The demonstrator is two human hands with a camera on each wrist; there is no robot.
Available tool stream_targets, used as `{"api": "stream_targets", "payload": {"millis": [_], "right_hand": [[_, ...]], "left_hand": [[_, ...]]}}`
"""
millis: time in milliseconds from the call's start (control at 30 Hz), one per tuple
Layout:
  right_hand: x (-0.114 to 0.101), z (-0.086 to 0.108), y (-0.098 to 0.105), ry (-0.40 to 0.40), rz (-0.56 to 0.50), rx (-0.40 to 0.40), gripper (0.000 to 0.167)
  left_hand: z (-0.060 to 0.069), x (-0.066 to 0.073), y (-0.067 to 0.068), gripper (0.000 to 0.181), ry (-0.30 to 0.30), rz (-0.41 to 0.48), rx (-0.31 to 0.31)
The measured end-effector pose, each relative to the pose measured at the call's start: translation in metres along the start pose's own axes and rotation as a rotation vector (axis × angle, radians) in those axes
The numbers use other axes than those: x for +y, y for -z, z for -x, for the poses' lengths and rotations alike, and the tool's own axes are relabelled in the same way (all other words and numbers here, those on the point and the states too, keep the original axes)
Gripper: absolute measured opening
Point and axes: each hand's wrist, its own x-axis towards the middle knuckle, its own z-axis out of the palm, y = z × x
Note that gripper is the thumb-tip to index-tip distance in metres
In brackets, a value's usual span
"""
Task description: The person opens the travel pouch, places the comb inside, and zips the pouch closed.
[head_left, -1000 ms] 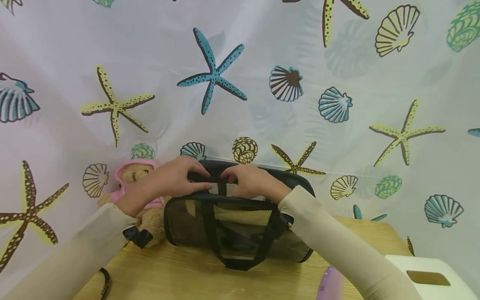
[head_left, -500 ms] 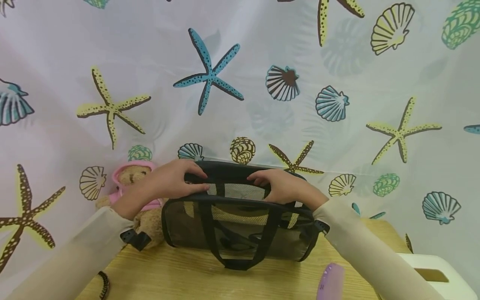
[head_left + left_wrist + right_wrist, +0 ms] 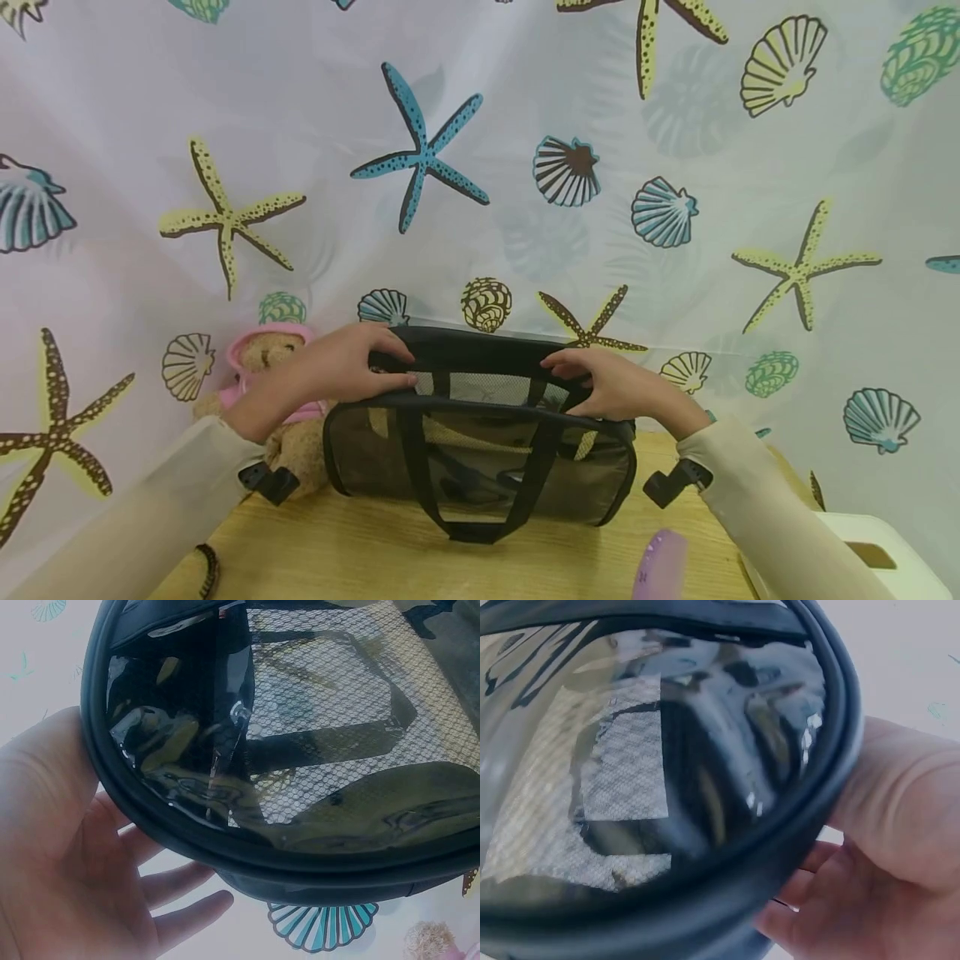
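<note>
A black-trimmed, see-through duffel bag (image 3: 480, 467) stands on the wooden table with its top unzipped and spread apart. Its front strap handle hangs down, and pale mesh shows inside. At the left end of the opening, my left hand (image 3: 345, 358) holds the top, thumb by the front rim and fingers toward the back rim. My right hand (image 3: 618, 383) grips the right end in much the same way. In the left wrist view, several fingers reach behind the bag's piped edge. Fingertips of the right hand are hidden behind the bag in its wrist view. Dark shapes inside are unclear.
A teddy bear (image 3: 288, 442) in a pink hood sits left of the bag. Toward the front right lie a purple translucent object (image 3: 660, 562) and a white box (image 3: 877, 537) with a slot. A dark braided loop (image 3: 208, 571) is at front left. Behind hangs a shell-print cloth (image 3: 480, 108).
My right hand has moved from the middle of the opening to the bag's right end, and more of the opening shows. My left hand has stayed at the left end.
</note>
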Motion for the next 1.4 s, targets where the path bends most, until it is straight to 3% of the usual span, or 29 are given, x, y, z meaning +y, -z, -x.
{"api": "stream_targets", "payload": {"millis": [300, 500, 967, 1100, 1200, 1300, 1400], "right_hand": [[0.015, 0.023, -0.004, -0.040, -0.044, 0.000, 0.058], [0.031, 0.035, -0.009, -0.028, -0.119, 0.050, 0.059], [0.039, 0.038, -0.011, -0.030, -0.164, 0.057, 0.071], [0.036, 0.037, -0.010, -0.027, -0.147, 0.083, 0.062], [0.030, 0.041, -0.007, -0.047, -0.096, 0.132, 0.043], [0.025, 0.053, -0.001, -0.133, -0.001, 0.176, 0.025], [0.026, 0.072, 0.006, -0.221, 0.095, 0.109, 0.019]], "left_hand": [[0.002, 0.001, -0.002, 0.035, 0.005, 0.015, 0.007], [0.001, 0.002, -0.003, 0.036, 0.014, 0.017, 0.008], [0.001, 0.004, -0.003, 0.032, 0.012, 0.026, 0.021], [0.004, 0.002, -0.003, 0.035, 0.023, 0.027, 0.025], [0.008, -0.001, -0.003, 0.036, 0.048, 0.024, 0.033], [0.010, -0.003, -0.002, 0.036, 0.045, 0.018, 0.042], [0.009, -0.004, -0.003, 0.037, 0.032, 0.012, 0.046]]}}
